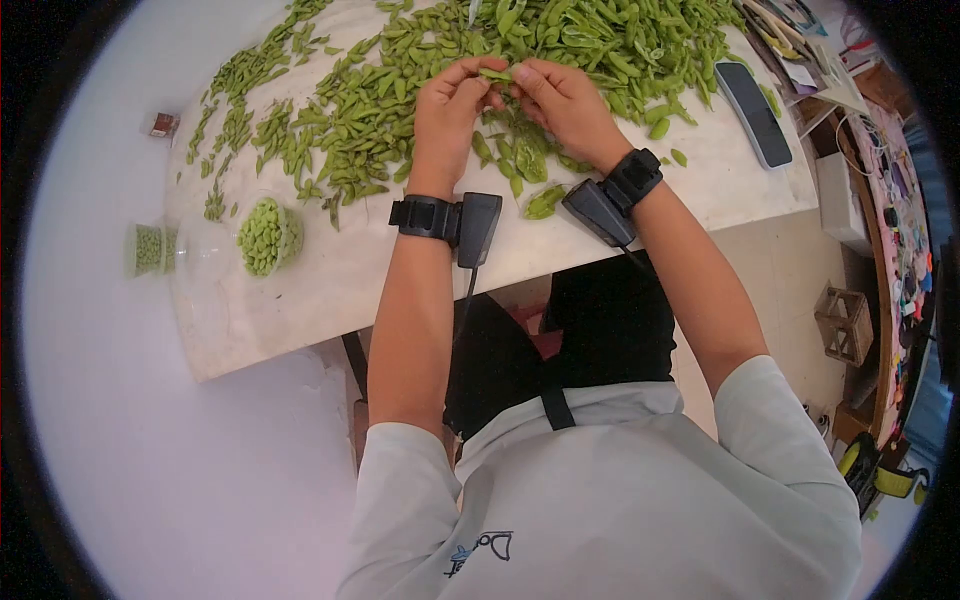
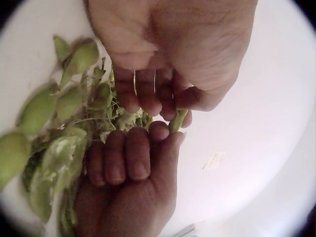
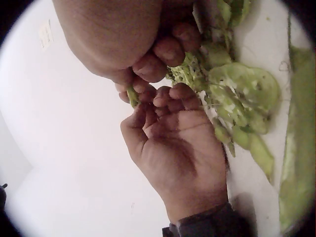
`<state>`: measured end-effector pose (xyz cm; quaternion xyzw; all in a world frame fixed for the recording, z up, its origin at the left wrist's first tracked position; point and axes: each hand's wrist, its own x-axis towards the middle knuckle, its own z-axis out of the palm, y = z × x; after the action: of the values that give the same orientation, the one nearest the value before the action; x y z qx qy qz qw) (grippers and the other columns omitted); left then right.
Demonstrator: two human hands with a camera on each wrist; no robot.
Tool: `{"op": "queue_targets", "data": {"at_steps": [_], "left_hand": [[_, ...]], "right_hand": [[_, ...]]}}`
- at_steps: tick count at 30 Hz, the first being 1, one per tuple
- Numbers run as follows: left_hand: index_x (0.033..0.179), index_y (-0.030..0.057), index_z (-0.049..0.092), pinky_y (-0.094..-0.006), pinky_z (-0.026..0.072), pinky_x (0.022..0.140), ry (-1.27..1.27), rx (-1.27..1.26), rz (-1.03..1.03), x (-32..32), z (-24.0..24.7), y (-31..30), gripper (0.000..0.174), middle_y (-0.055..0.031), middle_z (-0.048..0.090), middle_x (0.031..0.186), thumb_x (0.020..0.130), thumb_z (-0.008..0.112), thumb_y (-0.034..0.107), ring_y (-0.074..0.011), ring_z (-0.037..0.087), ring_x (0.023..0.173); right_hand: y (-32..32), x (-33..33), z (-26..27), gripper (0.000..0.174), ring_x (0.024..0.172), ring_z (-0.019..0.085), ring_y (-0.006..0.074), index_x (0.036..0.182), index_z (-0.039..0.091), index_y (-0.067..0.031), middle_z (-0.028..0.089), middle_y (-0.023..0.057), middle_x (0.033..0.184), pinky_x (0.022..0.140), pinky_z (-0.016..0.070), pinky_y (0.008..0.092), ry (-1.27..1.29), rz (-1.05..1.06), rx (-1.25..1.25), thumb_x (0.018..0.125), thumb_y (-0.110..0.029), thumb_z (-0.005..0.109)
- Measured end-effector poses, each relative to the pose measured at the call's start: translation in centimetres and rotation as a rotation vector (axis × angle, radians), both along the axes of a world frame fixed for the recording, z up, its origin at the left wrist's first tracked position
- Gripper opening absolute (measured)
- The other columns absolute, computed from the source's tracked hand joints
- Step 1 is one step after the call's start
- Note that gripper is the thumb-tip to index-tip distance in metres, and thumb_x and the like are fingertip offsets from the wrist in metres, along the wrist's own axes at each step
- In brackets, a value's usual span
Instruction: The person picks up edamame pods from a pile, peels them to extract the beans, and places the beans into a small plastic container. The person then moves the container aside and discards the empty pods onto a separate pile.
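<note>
One green pod (image 1: 494, 74) is held between both hands above the table's pile. My left hand (image 1: 452, 108) pinches its left end between thumb and fingers, and my right hand (image 1: 570, 105) pinches the other end. In the left wrist view the pod (image 2: 178, 120) spans the small gap between the left hand (image 2: 173, 44) at the top and the right hand (image 2: 131, 182) below. The right wrist view shows the pod (image 3: 132, 96) between the right hand (image 3: 113, 39) and the left hand (image 3: 177, 148), whose other fingers are curled.
Many green pods (image 1: 370, 120) spread over the white table (image 1: 350, 270). A clear cup of shelled beans (image 1: 264, 238) stands at the left, with another small container (image 1: 150, 248) beyond it. A phone (image 1: 754, 114) lies at the right, near papers and tools.
</note>
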<state>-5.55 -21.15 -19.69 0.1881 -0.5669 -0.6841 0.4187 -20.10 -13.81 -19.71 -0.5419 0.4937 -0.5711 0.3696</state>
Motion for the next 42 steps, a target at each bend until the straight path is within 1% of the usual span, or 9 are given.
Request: {"op": "queue_targets", "data": {"at_steps": [3,9,12,18,24,32,35,38,42], "left_hand": [[0.110,-0.0068,0.058,-0.0260,0.0471,0.071,-0.020,-0.027,0.002,0.0,-0.1,0.0,0.025,-0.0082,0.060,0.093,0.088,0.047,0.001,-0.0139,0.055,0.076],[0.110,-0.0056,0.059,-0.0240,0.0464,0.070,-0.046,-0.048,-0.042,-0.3,0.0,0.1,0.025,-0.0072,0.060,0.091,0.088,0.052,0.002,-0.0130,0.055,0.074],[0.110,-0.0050,0.059,-0.0231,0.0461,0.069,-0.055,-0.053,-0.038,-0.4,-0.1,0.0,0.025,-0.0070,0.061,0.092,0.087,0.054,0.003,-0.0128,0.055,0.073],[0.107,-0.0028,0.061,-0.0224,0.0458,0.068,-0.094,-0.096,0.005,-0.3,-0.2,0.0,0.024,-0.0055,0.063,0.088,0.085,0.053,0.001,-0.0111,0.057,0.073],[0.104,-0.0011,0.062,-0.0222,0.0457,0.069,-0.137,-0.156,0.030,-0.2,0.2,0.4,0.023,-0.0047,0.063,0.086,0.083,0.051,0.000,-0.0104,0.057,0.072],[0.104,-0.0007,0.062,-0.0225,0.0451,0.069,-0.160,-0.158,0.015,-0.2,0.0,0.3,0.025,-0.0035,0.063,0.085,0.082,0.051,0.000,-0.0102,0.056,0.072],[0.101,-0.0004,0.065,-0.0212,0.0451,0.064,-0.211,-0.214,0.039,-0.2,0.2,0.4,0.022,-0.0009,0.061,0.077,0.083,0.053,0.000,-0.0071,0.055,0.067],[0.107,0.0008,0.060,-0.0222,0.0444,0.068,-0.214,-0.229,0.012,-0.2,0.4,0.5,0.027,-0.0018,0.060,0.089,0.081,0.054,-0.001,-0.0093,0.053,0.072],[0.109,0.0020,0.056,-0.0231,0.0449,0.071,-0.115,-0.281,0.108,-0.6,0.5,0.7,0.029,-0.0016,0.058,0.098,0.081,0.059,-0.003,-0.0090,0.053,0.077]], "right_hand": [[0.3,0.1,0.4,0.037,0.057,0.041,0.0078,0.081,0.057,-0.0013,0.047,-0.0020,0.062,0.053,0.0361,0.0250,-0.038,0.018,0.028,0.098,-0.032,0.046],[0.4,0.2,0.6,0.034,0.057,0.039,0.0057,0.093,0.061,0.0000,0.047,-0.0036,0.064,0.052,0.0344,0.0221,-0.117,0.041,-0.016,0.098,-0.030,0.046],[0.4,0.0,0.7,0.033,0.057,0.038,0.0049,0.097,0.061,0.0003,0.048,-0.0040,0.065,0.052,0.0336,0.0212,-0.053,0.048,-0.012,0.099,-0.029,0.045],[0.0,-0.2,-0.1,0.036,0.058,0.042,0.0051,0.091,0.062,0.0010,0.053,-0.0024,0.068,0.053,0.0362,0.0210,-0.042,0.041,-0.018,0.098,-0.031,0.046],[0.2,-0.2,0.2,0.042,0.056,0.044,0.0063,0.084,0.063,0.0018,0.052,-0.0015,0.063,0.052,0.0376,0.0227,0.001,-0.014,0.052,0.098,-0.034,0.047],[0.5,-0.5,0.4,0.045,0.050,0.043,0.0071,0.080,0.064,0.0027,0.051,-0.0003,0.056,0.047,0.0349,0.0242,0.025,-0.013,0.093,0.097,-0.036,0.046],[0.8,0.1,1.0,0.048,0.048,0.043,0.0080,0.074,0.063,0.0018,0.050,0.0002,0.053,0.045,0.0335,0.0253,-0.026,-0.069,0.087,0.096,-0.037,0.046],[0.4,-0.1,0.5,0.052,0.047,0.043,0.0098,0.066,0.060,0.0008,0.049,0.0012,0.051,0.046,0.0344,0.0269,0.030,-0.105,0.093,0.096,-0.039,0.046],[0.2,-0.5,0.1,0.055,0.047,0.045,0.0118,0.061,0.056,0.0002,0.048,0.0030,0.050,0.047,0.0370,0.0288,0.118,-0.146,0.071,0.094,-0.043,0.047]]}}
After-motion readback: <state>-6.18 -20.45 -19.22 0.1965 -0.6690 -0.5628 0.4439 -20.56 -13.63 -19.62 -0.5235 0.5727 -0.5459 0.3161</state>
